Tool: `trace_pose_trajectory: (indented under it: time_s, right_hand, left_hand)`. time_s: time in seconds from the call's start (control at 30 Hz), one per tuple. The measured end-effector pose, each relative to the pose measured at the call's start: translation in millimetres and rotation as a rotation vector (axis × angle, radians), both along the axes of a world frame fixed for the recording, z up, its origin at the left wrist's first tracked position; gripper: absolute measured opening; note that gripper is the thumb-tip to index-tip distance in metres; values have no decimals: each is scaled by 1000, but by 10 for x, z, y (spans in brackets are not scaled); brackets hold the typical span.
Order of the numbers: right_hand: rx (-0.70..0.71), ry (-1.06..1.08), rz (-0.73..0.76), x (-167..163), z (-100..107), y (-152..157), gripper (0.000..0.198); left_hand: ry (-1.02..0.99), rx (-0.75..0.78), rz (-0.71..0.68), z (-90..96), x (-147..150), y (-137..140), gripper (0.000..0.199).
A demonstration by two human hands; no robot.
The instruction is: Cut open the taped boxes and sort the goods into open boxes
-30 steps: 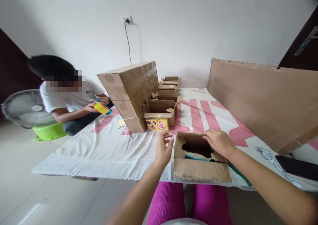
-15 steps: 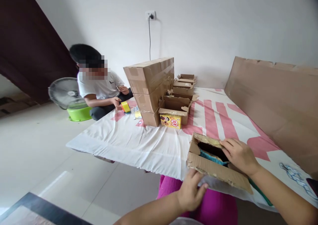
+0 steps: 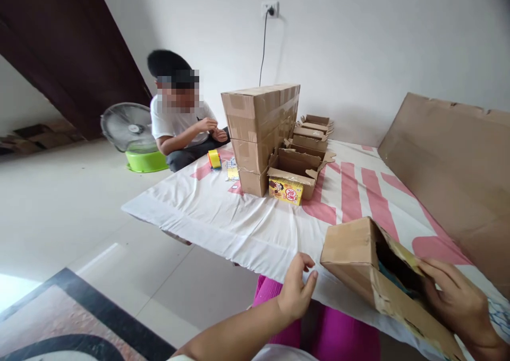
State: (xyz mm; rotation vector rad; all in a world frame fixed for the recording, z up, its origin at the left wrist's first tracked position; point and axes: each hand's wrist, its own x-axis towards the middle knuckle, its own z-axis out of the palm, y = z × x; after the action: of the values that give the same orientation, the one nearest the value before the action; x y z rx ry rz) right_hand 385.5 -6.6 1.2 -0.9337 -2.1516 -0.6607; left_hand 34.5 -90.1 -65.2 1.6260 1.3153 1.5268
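Note:
At the near table edge a cardboard box (image 3: 354, 249) is tilted, its open mouth facing right. My right hand (image 3: 462, 297) grips the box's far rim near the opening, the thumb side reaching inside. Something blue (image 3: 392, 278) shows dimly within the box, mostly hidden by the wall and shadow. My left hand (image 3: 297, 289) hovers beside the closed end of the box, apart from it, with thumb and fingers apart and nothing in them.
Stacked taped boxes (image 3: 257, 132) stand mid-table, with several open boxes (image 3: 297, 164) beside them. A yellow printed packet (image 3: 285, 191) is at the nearest one's front. A co-worker (image 3: 179, 122) sits left near a tape dispenser (image 3: 214, 159). A large cardboard sheet (image 3: 446, 169) leans right.
The box has tipped from mouth-up onto a slant, with my right hand still on its rim. My left hand has come away from it. The co-worker has let go of the tape dispenser.

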Motion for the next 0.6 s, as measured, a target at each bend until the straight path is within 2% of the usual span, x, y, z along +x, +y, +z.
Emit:
trace_pose_trajectory:
  time_s: [0.07, 0.17, 0.23, 0.27, 0.3, 0.37, 0.43, 0.47, 0.53, 0.6]
  right_hand:
    - [-5, 13, -8, -20, 7, -31, 31]
    - [-67, 20, 42, -227, 116, -81, 29]
    - [-205, 26, 106, -430, 224, -116, 28]
    - [-297, 45, 145, -531, 274, -132, 26]
    - [-417, 62, 183, -622, 316, -144, 24]
    - [-632, 174, 226, -754, 363, -162, 25]
    - [-736, 403, 223, -807, 351, -176, 27]
    - [-733, 554, 196, -808, 323, -186, 28]
    - [-670, 829, 112, -781, 231, -217, 29]
    - [-609, 997, 32, -754, 104, -271, 29]
  left_hand:
    - [-16, 55, -3, 51, -16, 48, 20]
    - [50, 172, -98, 134, -44, 114, 56]
    - [117, 217, -166, 177, -81, 161, 79]
    - [148, 217, -188, 193, -106, 189, 83]
    - [176, 204, -208, 206, -135, 221, 78]
    - [211, 157, -248, 223, -201, 292, 49]
    - [211, 99, -266, 231, -275, 366, 20]
    - [192, 74, -245, 234, -315, 400, 16]
    - [149, 30, -170, 240, -398, 452, 23]
    - [117, 2, -101, 252, -482, 478, 28]
